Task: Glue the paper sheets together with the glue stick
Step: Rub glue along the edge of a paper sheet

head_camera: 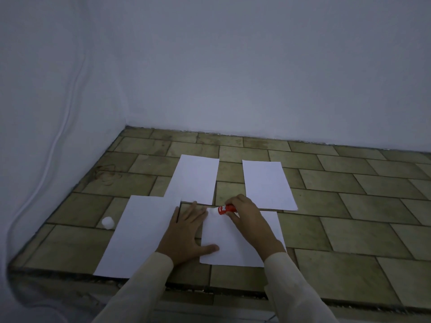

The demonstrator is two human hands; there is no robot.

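- A plain, bare indoor room, perhaps part of a home; its exact kind cannot be told.
- Two white plastered walls (256,78) meet in a corner.
- A raised ledge of olive-brown tiles (338,231), laid brick-fashion with dark grout, ends in a rough front edge (186,287).
- A white cable (68,113) runs down the left wall.
- Paper sheets (268,183) lie straight on the tiles.

White lettering on the red glue stick (225,209) is too blurred to read

head-worn view, angled down, near floor (349,206)
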